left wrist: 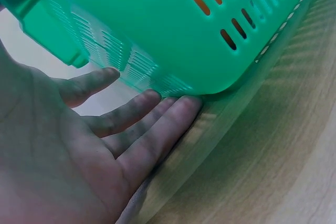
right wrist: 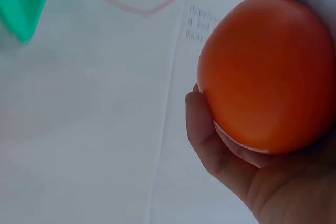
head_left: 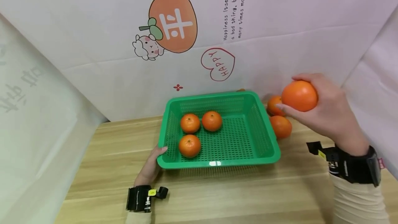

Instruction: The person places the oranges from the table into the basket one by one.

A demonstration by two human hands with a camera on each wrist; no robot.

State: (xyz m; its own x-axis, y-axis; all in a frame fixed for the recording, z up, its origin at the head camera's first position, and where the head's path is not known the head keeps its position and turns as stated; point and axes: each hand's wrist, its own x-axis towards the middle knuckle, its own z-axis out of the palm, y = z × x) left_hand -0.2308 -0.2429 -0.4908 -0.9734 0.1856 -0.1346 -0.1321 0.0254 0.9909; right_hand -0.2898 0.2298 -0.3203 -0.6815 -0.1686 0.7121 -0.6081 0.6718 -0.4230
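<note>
Raised at the right, my right hand grips a smooth orange, thumb on one side and fingers on the other. The right wrist view shows that orange close up, against the palm. A green plastic basket rests on the table, with three oranges inside toward its left: a back-left orange, a middle orange and a front orange. At its front-left corner my left hand holds the basket, thumb over the rim. In the left wrist view the fingers touch the basket's outer wall low down.
Right of the basket, a rear orange and a nearer orange lie on the wooden table. A sliver of something orange shows behind the back rim. White printed cloth stands behind and at both sides.
</note>
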